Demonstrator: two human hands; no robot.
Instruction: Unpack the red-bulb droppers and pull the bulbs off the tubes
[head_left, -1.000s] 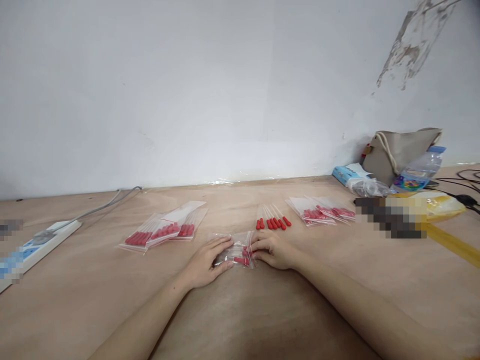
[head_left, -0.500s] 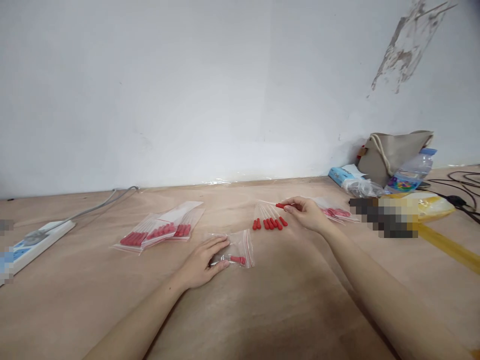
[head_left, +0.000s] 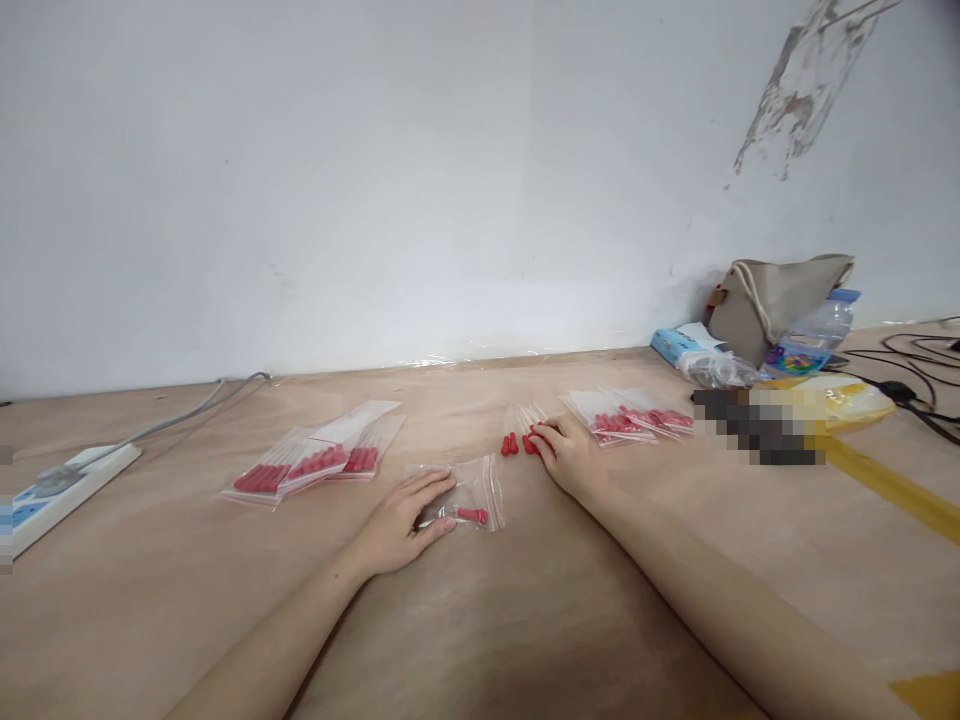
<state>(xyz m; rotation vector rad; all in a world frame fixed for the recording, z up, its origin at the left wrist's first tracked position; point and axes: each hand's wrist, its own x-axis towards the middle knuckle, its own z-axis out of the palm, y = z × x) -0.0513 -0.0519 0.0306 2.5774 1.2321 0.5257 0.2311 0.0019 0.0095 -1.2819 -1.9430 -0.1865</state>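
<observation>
My left hand point(head_left: 406, 517) lies on the left side of a small clear zip bag point(head_left: 472, 492) with a red seal strip; its thumb and fingers pinch the bag's edge. One red-capped dropper point(head_left: 471, 515) shows inside the bag. My right hand point(head_left: 568, 452) rests on a loose row of red-capped droppers point(head_left: 511, 441) just beyond the bag, its fingers curled over their red ends. Whether it grips one is hidden.
Filled bags of red droppers point(head_left: 319, 457) lie to the left, and more filled bags point(head_left: 626, 417) to the right. A white power strip point(head_left: 64, 481) sits far left. A beige pouch point(head_left: 772, 298), a plastic bottle point(head_left: 811, 336) and cables point(head_left: 911, 390) crowd the back right by the wall.
My right hand left the bag, reached out to the loose droppers and lifted one, then came down onto the row. My left hand stayed on the bag.
</observation>
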